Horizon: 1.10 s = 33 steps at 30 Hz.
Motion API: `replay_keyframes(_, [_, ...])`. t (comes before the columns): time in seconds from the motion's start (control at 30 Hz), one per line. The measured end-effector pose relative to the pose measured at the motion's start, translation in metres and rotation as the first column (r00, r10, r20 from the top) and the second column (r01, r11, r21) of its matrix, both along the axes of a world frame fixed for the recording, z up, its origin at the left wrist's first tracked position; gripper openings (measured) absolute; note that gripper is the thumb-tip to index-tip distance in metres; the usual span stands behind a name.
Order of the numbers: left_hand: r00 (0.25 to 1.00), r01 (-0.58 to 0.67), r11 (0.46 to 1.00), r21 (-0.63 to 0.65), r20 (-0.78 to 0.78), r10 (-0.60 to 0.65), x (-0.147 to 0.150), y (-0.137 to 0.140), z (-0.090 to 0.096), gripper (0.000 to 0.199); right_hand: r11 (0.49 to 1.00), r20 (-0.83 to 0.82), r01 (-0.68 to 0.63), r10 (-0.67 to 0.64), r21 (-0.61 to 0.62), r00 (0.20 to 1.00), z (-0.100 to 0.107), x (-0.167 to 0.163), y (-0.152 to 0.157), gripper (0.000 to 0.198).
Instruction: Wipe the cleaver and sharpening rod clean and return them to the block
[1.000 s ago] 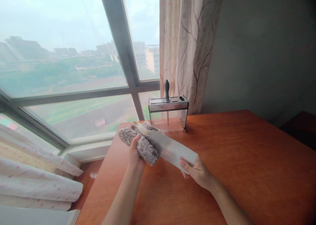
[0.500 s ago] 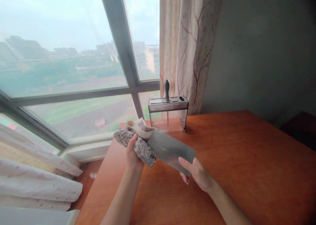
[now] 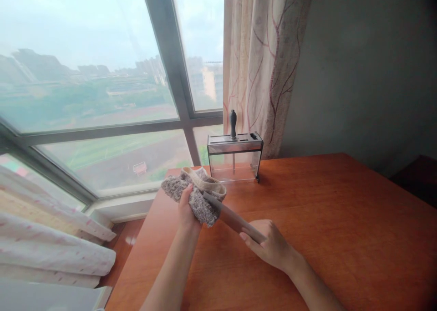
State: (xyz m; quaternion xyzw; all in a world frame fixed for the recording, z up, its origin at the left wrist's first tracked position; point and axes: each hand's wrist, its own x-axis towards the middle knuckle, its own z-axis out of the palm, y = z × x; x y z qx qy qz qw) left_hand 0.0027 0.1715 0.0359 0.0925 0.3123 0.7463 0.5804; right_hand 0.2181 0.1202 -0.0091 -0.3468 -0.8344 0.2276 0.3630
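My left hand [image 3: 189,213] is closed around a bunched grey-brown fluffy cloth [image 3: 200,206] with a beige edging band. The near end of a grey metal cleaver blade [image 3: 235,218] meets the cloth; it is tilted so that I see it almost edge-on. At its other end my right hand [image 3: 271,245] grips the blade, thumb on the near side and fingers behind. No handle of the cleaver shows. Both hands are held above the wooden table.
Behind the cloth, a clear-sided knife block [image 3: 235,145] with a metal top stands at the table's [image 3: 324,220] far edge, a black-handled rod [image 3: 233,123] upright in it. Large windows [image 3: 85,97] and a curtain [image 3: 262,65] rise behind; another curtain [image 3: 51,242] hangs left.
The cleaver has turned from showing its broad face to nearly edge-on. My right hand has rolled over, with its back now upward. The cloth has shifted slightly right with my left hand.
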Motion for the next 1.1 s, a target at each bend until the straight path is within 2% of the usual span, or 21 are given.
replay_keyframes(0.1, [1.0, 0.001, 1.0, 0.015, 0.017, -0.001, -0.001, 0.0, 0.001, 0.031, 0.992, -0.049, 0.022, -0.029, -0.125, 0.998, 0.003, -0.001, -0.002, 0.037])
replay_keyframes(0.2, [1.0, -0.002, 1.0, 0.014, 0.015, 0.002, -0.002, -0.001, 0.002, 0.029, 0.949, -0.131, -0.009, -0.034, -0.315, 0.991, 0.007, -0.003, -0.006, 0.041])
replay_keyframes(0.3, [0.999, 0.027, 1.0, 0.004, 0.019, -0.028, -0.002, -0.003, 0.002, 0.028, 0.873, -0.272, -0.095, -0.044, -0.478, 0.961, 0.013, -0.005, -0.01, 0.045])
replay_keyframes(0.4, [0.996, 0.081, 0.997, 0.009, 0.035, -0.081, 0.001, -0.006, 0.003, 0.031, 0.773, -0.433, -0.198, -0.11, -0.603, 0.895, 0.019, -0.005, -0.012, 0.047])
replay_keyframes(0.5, [0.992, 0.12, 0.992, 0.036, 0.043, -0.121, 0.005, -0.011, 0.007, 0.033, 0.675, -0.559, -0.284, -0.23, -0.682, 0.796, 0.018, -0.005, -0.009, 0.049])
replay_keyframes(0.57, [0.992, 0.119, 0.991, 0.055, 0.04, -0.122, 0.007, -0.013, 0.009, 0.033, 0.642, -0.612, -0.319, -0.302, -0.697, 0.731, 0.016, -0.004, -0.006, 0.05])
replay_keyframes(0.63, [0.994, 0.103, 0.993, 0.066, 0.031, -0.105, 0.008, -0.014, 0.011, 0.034, 0.646, -0.624, -0.306, -0.342, -0.699, 0.703, 0.014, -0.003, -0.004, 0.052])
replay_keyframes(0.7, [0.996, 0.085, 0.995, 0.057, 0.019, -0.086, 0.009, -0.013, 0.011, 0.034, 0.67, -0.588, -0.253, -0.334, -0.698, 0.736, 0.014, -0.002, -0.003, 0.053])
replay_keyframes(0.8, [0.998, 0.065, 0.998, 0.012, 0.002, -0.065, 0.007, -0.009, 0.007, 0.035, 0.726, -0.515, -0.181, -0.268, -0.663, 0.814, 0.016, -0.001, -0.004, 0.049])
replay_keyframes(1.0, [0.998, 0.051, 0.997, -0.063, -0.045, -0.054, 0.005, -0.002, -0.005, 0.031, 0.855, -0.425, -0.032, -0.224, -0.518, 0.877, 0.013, 0.004, -0.005, 0.029])
replay_keyframes(1.1, [0.995, 0.07, 0.992, -0.101, -0.059, -0.076, 0.005, -0.001, -0.009, 0.027, 0.865, -0.381, -0.017, -0.203, -0.502, 0.902, 0.011, 0.008, -0.005, 0.029])
